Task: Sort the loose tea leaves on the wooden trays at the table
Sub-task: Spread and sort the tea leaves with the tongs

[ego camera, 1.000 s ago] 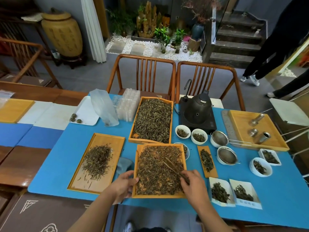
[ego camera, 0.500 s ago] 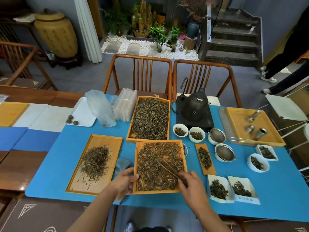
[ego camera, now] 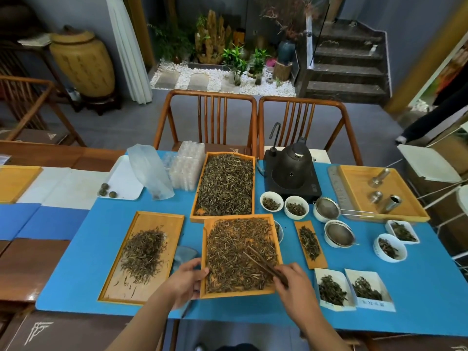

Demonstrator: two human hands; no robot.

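Lying at the near edge of the blue table mat [ego camera: 417,295], two white paper trays [ego camera: 354,304] bore printed characters too small to be read. The near wooden tray [ego camera: 203,259], heaped with loose tea leaves [ego camera: 235,257], was set with its long axis running from the near edge toward the far edge. Its left rim was gripped by the left hand [ego camera: 186,281], thumb over the rim. Wooden tweezers [ego camera: 260,263] were pinched in the right hand [ego camera: 293,287], their tips pointed up-left into the leaves, ahead of the fingers. A thinner pile lay on the left wooden tray [ego camera: 154,219]; the far tray [ego camera: 195,198] was full.
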